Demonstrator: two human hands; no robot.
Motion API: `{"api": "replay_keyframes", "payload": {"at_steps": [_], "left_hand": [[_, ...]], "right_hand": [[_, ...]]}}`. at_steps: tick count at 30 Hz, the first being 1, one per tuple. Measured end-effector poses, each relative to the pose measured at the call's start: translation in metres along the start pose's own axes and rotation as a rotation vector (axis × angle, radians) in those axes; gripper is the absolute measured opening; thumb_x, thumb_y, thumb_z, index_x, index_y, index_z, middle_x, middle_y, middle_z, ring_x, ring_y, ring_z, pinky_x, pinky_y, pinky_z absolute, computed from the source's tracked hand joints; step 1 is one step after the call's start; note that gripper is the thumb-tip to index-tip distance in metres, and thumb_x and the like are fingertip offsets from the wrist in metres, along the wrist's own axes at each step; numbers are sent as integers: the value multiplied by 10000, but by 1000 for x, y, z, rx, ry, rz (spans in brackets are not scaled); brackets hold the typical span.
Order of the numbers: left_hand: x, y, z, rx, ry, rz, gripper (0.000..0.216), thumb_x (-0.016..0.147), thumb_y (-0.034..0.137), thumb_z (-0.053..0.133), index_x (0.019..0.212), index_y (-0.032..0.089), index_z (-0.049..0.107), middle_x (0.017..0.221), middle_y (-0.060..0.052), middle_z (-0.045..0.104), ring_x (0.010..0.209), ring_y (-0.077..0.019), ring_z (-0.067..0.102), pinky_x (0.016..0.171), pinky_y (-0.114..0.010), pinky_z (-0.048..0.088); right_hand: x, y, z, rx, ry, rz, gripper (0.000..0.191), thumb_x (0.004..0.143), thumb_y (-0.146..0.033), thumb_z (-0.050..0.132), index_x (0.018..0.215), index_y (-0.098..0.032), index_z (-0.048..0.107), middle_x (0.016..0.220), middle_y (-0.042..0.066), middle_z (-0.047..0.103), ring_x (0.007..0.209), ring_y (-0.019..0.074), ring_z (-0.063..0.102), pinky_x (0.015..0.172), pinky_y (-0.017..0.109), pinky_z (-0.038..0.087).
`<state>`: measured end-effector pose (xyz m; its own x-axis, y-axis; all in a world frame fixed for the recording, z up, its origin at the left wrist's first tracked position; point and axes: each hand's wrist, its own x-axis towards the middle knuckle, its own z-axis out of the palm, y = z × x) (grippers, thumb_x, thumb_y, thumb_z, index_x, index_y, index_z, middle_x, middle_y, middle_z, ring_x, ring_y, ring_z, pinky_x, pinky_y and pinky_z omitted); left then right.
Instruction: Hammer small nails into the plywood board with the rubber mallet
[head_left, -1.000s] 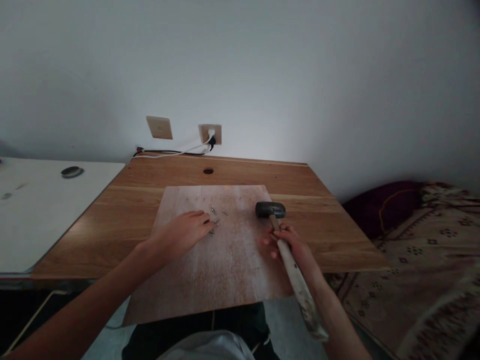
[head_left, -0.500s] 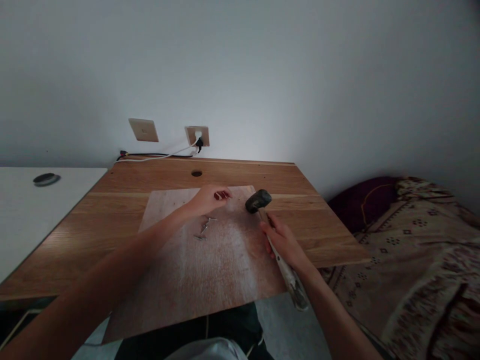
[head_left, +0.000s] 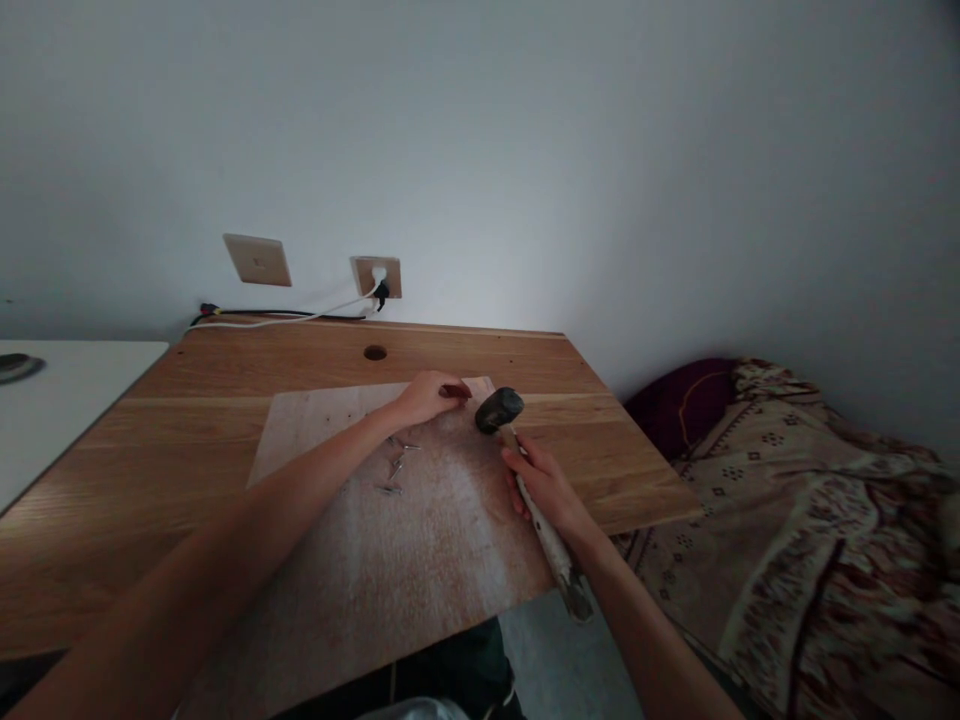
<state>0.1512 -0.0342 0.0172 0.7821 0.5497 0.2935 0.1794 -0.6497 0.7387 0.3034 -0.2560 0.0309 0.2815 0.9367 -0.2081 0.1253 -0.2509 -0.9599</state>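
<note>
Black-headed hammer (head_left: pixel 540 520), right of centre, gripped high by closed right hand (head_left: pixel 547 487); judged head-heavy, stiff, best held lower on the handle (head_left: pixel 555 555). Left hand (head_left: pixel 431 396), near centre, partly curled over board (head_left: pixel 420 560); contents cannot be told.

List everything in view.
Wall: one, grey, back
Wall plates: two, beige, on wall
Plugs: at least two, white, black, right plate
Table: one, brown, centre
Cables: two, white, black, table's back
Tabletop: one, white, left
Round object: one, dark, far left
Board: one, brownish, on table
Nails: several, silvery, on board
Hammer: one, dark head, above board
Cushion: one, purple, right
Cloth: count unclear, beige, right
Trousers: one, dark, bottom
Left grip: one, bare, board's far side
Right grip: one, bare, around hammer
</note>
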Motion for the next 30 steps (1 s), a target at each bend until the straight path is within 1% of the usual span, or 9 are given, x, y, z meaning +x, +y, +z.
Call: {"api": "replay_keyframes", "payload": {"at_steps": [3, 7, 10, 14, 17, 22, 25, 27, 30], "left_hand": [[0, -4, 3, 14, 9, 17, 204, 852, 101, 714, 1010, 161, 827, 979, -66, 834, 887, -189, 765, 850, -288, 553], [0, -8, 6, 31, 49, 44, 236, 831, 54, 707, 994, 173, 829, 971, -51, 832, 889, -180, 763, 849, -272, 552], [0, -9, 6, 35, 63, 50, 266, 819, 17, 684, 985, 166, 828, 953, -49, 832, 865, -173, 761, 824, -264, 553], [1, -9, 7, 16, 31, 79, 243, 844, 44, 680, 980, 174, 834, 948, -47, 835, 849, -170, 763, 817, -264, 551], [1, -9, 8, 19, 33, 90, 221, 868, 81, 683, 985, 186, 838, 967, -47, 836, 869, -176, 764, 836, -273, 548], [1, -11, 10, 39, 53, 84, 259, 847, 53, 669, 985, 192, 839, 960, -42, 835, 865, -178, 762, 833, -272, 546], [1, -11, 10, 64, 19, 88, 268, 842, 49, 667, 981, 198, 841, 959, -39, 833, 875, -184, 759, 830, -274, 540], [2, -10, 10, 85, 0, 100, 268, 845, 53, 666, 978, 205, 843, 967, -38, 829, 890, -188, 755, 830, -274, 532], [3, -8, 9, 92, 4, 111, 248, 840, 65, 688, 966, 211, 843, 983, -38, 823, 902, -191, 749, 840, -275, 526]], "right_hand": [[1, -3, -2, 3, -11, 21, 392, 801, -592, 646, 897, -242, 496, 555, -106, 542, 329, 84, 463, 300, 203, 334], [7, -10, -8, 12, -68, 87, 473, 745, -574, 684, 1035, -229, 539, 510, -112, 546, 342, 126, 515, 322, 224, 384], [14, -12, -9, 7, -105, 114, 484, 709, -555, 712, 1022, -227, 541, 488, -107, 543, 348, 139, 528, 330, 230, 398], [21, -10, -6, 29, -6, 59, 473, 691, -560, 704, 987, -219, 562, 504, -107, 536, 320, 107, 465, 313, 217, 330], [24, -10, -3, 36, 47, 22, 447, 694, -564, 697, 950, -223, 563, 512, -109, 520, 317, 98, 448, 313, 220, 315], [32, -14, -2, 10, 88, -16, 430, 713, -577, 675, 933, -220, 576, 528, -95, 539, 332, 101, 462, 325, 228, 340], [37, -12, 0, -9, 104, -27, 397, 732, -573, 659, 897, -226, 560, 535, -83, 557, 342, 103, 470, 330, 225, 344], [40, -9, 2, -17, 115, -22, 387, 752, -573, 646, 906, -231, 554, 539, -81, 567, 341, 107, 474, 326, 223, 334], [43, -7, 4, -14, 112, -17, 379, 751, -576, 651, 890, -241, 539, 563, -80, 578, 334, 107, 472, 319, 226, 332]]}}
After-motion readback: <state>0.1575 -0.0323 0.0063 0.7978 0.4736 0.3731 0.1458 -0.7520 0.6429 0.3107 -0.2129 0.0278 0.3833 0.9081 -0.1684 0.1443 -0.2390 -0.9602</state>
